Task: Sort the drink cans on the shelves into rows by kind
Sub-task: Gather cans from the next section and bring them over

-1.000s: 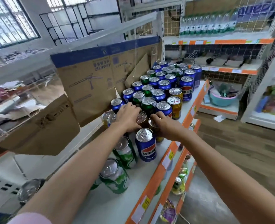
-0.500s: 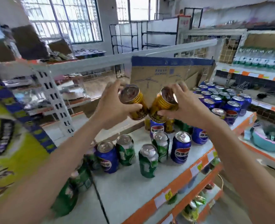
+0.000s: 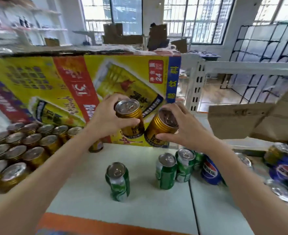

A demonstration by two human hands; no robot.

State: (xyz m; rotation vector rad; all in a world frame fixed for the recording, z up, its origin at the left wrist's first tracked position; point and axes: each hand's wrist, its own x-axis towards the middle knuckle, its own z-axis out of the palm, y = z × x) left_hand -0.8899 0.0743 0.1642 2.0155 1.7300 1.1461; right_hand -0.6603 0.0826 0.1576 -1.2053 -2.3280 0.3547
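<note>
Left hand (image 3: 106, 121) grips a gold metal drink can w/ silver pull-tab lid (image 3: 130, 118), fingers behind, thumb across the front; can held above the shelf, tilted a bit. Right hand (image 3: 187, 128) grips a second gold metal can (image 3: 160, 128), fingers over the lid rim, thumb under near the base; tilted left, its lower side touching or just beside the first can. Both are in front of a big yellow-and-red printed cardboard carton (image 3: 55, 85) standing at the back of the pale shelf board (image 3: 148, 209). Left of the arms: block of gold cans in rows (image 3: 21, 150). Below the hands, 3 green cans upright: one alone (image 3: 117, 181), two close together (image 3: 166, 171) (image 3: 184, 164), then a blue cola can (image 3: 210, 171) just beside them. More blue cans at far right (image 3: 287, 167), blurred. Orange shelf edge strip (image 3: 106, 224) at the bottom.
</note>
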